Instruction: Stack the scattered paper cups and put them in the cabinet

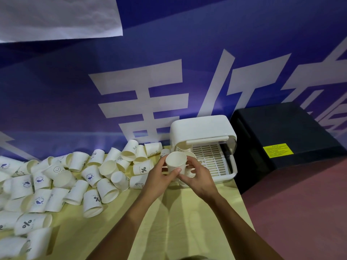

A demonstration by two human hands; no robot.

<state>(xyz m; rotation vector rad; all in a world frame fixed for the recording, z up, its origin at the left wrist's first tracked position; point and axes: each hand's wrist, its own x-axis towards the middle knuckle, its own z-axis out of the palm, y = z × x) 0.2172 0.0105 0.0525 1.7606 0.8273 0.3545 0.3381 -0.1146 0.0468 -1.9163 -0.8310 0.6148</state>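
Note:
My left hand [159, 180] grips a white paper cup [175, 162], mouth facing me, just in front of the small white cabinet [202, 128]. My right hand [197, 177] holds a second cup [191, 166] right behind the first, the two cups touching. The cabinet's lid is raised and its slotted white tray [214, 158] shows inside. A cup stack stands at the tray's left edge, mostly hidden by my hands. Several loose paper cups [75, 177] lie on their sides across the yellow table [169, 222] to the left.
A black box with a yellow label [277, 151] stands right of the cabinet. A blue banner with white characters [150, 81] hangs behind the table. The table's right edge [244, 209] drops off to a reddish floor.

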